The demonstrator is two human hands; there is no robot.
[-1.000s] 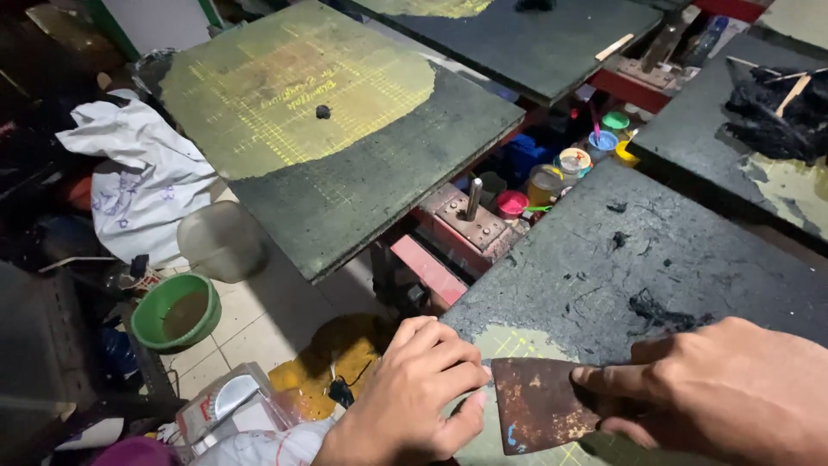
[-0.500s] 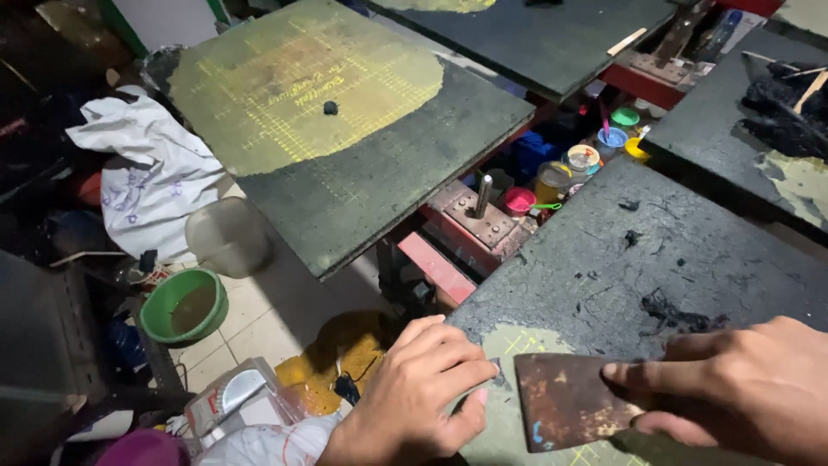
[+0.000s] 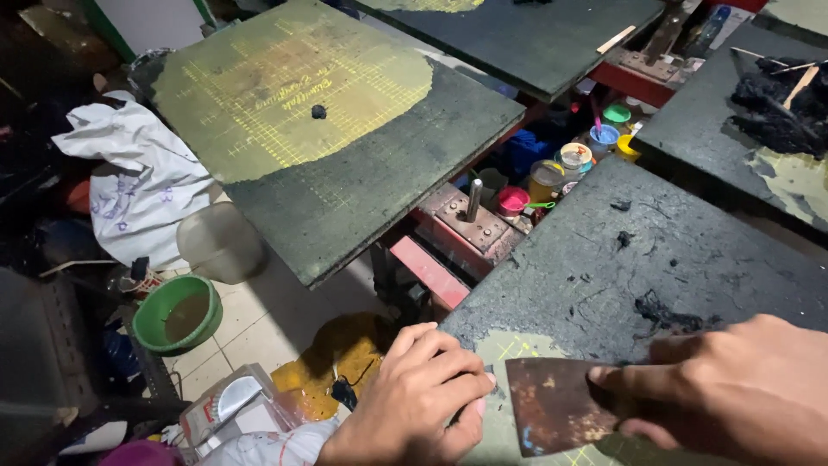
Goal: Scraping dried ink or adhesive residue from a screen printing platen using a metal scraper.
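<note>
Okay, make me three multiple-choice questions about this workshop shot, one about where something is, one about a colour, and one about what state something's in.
1. Where is the rusty scraper blade?
A. On the floor
B. Between the two hands on the dark board
C. In the green bowl

2. What colour is the bowl on the floor?
A. Green
B. Red
C. Blue

3. How is the left hand posed?
A. Flat and open
B. Holding a jar
C. Fingers curled, resting at the board's edge

Answers:
1 B: the blade lies on the dark board, the right hand gripping one end.
2 A: its rim is plainly green.
3 C: the knuckles are bent and nothing shows in its grip.
</note>
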